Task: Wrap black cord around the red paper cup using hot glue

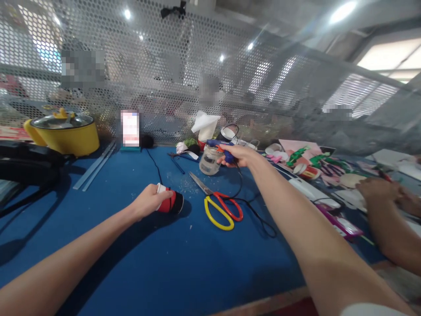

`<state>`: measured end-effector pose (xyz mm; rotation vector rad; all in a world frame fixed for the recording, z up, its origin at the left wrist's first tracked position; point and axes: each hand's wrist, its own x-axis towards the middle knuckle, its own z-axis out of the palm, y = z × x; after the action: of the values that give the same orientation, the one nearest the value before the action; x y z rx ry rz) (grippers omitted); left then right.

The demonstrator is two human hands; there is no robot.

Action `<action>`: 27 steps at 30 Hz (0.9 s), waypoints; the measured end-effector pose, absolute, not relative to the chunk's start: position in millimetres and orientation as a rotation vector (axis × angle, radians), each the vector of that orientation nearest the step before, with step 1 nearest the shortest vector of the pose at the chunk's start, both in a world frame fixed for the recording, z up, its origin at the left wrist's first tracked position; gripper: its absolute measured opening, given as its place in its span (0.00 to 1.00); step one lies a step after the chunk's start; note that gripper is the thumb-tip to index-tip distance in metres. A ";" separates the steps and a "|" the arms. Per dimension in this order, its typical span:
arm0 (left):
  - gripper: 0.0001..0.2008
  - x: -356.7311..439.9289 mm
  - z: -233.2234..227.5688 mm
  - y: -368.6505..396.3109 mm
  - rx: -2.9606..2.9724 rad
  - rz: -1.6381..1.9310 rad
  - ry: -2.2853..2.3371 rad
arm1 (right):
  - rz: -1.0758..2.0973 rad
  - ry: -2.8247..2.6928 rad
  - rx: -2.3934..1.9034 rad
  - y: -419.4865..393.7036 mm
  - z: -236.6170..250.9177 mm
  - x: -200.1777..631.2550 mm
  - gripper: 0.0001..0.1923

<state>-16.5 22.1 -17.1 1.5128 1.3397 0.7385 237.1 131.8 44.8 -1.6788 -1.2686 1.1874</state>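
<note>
Left hand (149, 201) closed around a red-and-black cup (170, 203) lying on its side on the blue tabletop (171, 263). Right hand (238, 156) gripping a blue glue gun (221, 145), nozzle pointing left, held just over a glass jar (209, 160). Gun's black cord (253, 210) trails down across the tabletop. Scissors (219, 204), yellow and red handles, lie blades closed just right of the cup, between cup and cord. Yellow pot (64, 131) with lid stands far left of the cup, near the mesh screen (164, 79). Another person's hand (378, 189) rests well right of the scissors, among paper scraps (305, 156).
</note>
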 end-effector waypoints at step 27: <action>0.16 -7.5 -2.9 2.0 2.220 0.541 1.317 | 1.324 -1.812 -1.187 38.8 -9.3 141.7 0.07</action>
<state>-7.5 2.0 -2.9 2.2200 1.3173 0.5414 141.7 38.8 -9.3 -1.1868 -1.8119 1.3241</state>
